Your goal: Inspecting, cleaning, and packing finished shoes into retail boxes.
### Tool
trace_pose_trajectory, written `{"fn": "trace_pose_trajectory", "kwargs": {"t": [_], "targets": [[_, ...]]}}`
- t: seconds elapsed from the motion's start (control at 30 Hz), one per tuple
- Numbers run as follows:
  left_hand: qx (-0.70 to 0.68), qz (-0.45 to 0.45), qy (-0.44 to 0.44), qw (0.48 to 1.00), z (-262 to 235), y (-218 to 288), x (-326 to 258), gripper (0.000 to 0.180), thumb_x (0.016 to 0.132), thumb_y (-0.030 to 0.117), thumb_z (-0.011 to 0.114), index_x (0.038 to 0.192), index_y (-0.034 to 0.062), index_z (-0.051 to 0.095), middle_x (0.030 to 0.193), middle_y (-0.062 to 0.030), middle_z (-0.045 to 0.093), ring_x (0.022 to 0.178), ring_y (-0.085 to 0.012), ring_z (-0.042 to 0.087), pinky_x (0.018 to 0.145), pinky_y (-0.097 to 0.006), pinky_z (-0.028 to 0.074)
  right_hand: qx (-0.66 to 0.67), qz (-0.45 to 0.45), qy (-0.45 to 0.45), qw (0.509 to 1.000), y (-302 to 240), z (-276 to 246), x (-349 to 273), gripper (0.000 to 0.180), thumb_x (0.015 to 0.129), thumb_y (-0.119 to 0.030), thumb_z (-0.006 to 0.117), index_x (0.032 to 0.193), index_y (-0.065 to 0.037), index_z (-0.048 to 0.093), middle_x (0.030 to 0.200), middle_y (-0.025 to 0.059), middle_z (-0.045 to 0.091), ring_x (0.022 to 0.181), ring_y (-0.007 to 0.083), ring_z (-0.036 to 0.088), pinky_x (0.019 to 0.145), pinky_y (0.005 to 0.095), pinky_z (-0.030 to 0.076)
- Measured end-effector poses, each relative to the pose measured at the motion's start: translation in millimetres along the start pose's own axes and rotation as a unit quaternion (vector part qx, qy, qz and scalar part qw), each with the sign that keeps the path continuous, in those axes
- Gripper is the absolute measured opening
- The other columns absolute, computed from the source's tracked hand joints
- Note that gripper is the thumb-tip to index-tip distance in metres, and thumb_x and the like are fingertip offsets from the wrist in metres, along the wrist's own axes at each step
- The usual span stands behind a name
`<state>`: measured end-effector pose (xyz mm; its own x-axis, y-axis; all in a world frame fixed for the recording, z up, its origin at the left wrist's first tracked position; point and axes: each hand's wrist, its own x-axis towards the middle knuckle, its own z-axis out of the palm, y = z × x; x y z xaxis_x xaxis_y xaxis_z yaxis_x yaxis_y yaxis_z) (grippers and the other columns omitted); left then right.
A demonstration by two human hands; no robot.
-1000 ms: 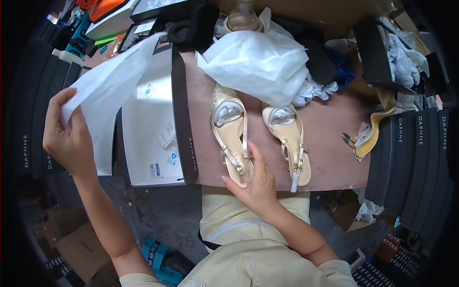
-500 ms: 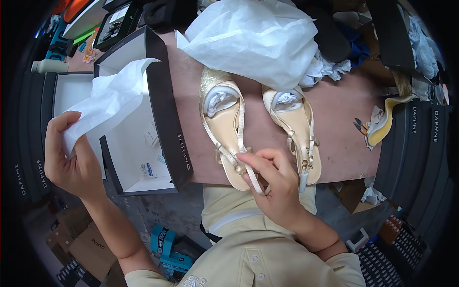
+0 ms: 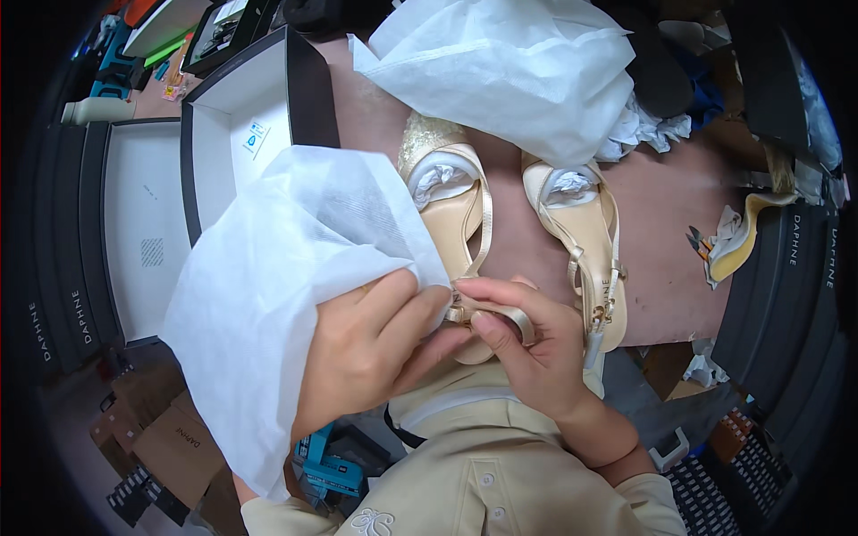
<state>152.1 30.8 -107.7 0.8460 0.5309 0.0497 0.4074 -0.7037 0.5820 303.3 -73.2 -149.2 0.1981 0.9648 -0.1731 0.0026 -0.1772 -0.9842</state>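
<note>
Two cream sandals lie side by side on the pink tabletop, heels toward me, crumpled paper inside their toes. At the ankle strap of the left sandal (image 3: 447,223), my right hand (image 3: 550,353) pinches the strap between thumb and fingers. My left hand (image 3: 357,348) is closed on a thin white sheet of wrapping (image 3: 268,268), which drapes over its wrist and forearm. Its fingertips meet the right hand's at the same strap and hide part of the buckle area. The right sandal (image 3: 572,223), with a gold buckle on its strap, is untouched.
An open dark shoebox (image 3: 310,94) stands left, partly covered by the sheet, beside a white-lined lid (image 3: 147,214). A large white wrapping piece (image 3: 500,71) lies beyond the sandals. Small snips (image 3: 697,241) and a yellow-edged strip (image 3: 751,237) lie right, near stacked dark boxes (image 3: 786,295).
My left hand has come right from over the box lid to the left sandal's strap, bringing the white sheet along. My right hand stays on the strap. The view has shifted slightly.
</note>
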Motion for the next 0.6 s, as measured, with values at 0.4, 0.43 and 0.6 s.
{"fn": "trace_pose_trajectory", "kwargs": {"t": [0.4, 0.43, 0.6], "targets": [[-0.247, -0.074, -0.013, 0.966, 6, -12, -2, 0.022, 0.075, 0.000, 0.066, 0.097, -0.0010, 0.066, 0.066, -0.0097, 0.053, 0.058, -0.0216, 0.052, 0.051, -0.031, 0.039, 0.135, 0.014, 0.025, 0.990, 12, 12, -8, 0.028, 0.089, -0.001, 0.055, 0.117, -0.004, 0.056, 0.095, 0.0048, 0.057, 0.077, 0.0044, 0.052, 0.061, 0.0164, 0.043], [-0.248, -0.078, -0.018, 0.965, 5, -12, -2, 0.022, 0.075, 0.000, 0.066, 0.097, -0.0009, 0.066, 0.066, -0.0094, 0.053, 0.058, -0.0213, 0.051, 0.051, -0.030, 0.039, 0.132, 0.011, 0.020, 0.991, 13, 11, -9, 0.029, 0.089, -0.001, 0.055, 0.118, -0.003, 0.055, 0.096, 0.0052, 0.057, 0.078, 0.0047, 0.053, 0.063, 0.0167, 0.043], [-0.258, -0.094, 0.001, 0.961, -2, -13, -3, 0.017, 0.075, -0.001, 0.067, 0.092, 0.0006, 0.066, 0.066, -0.0079, 0.053, 0.057, -0.0200, 0.048, 0.051, -0.029, 0.037, 0.085, -0.010, 0.019, 0.996, 6, 3, -12, 0.030, 0.090, 0.000, 0.053, 0.120, 0.000, 0.050, 0.100, 0.0065, 0.058, 0.082, 0.0067, 0.054, 0.069, 0.0174, 0.043]]}}
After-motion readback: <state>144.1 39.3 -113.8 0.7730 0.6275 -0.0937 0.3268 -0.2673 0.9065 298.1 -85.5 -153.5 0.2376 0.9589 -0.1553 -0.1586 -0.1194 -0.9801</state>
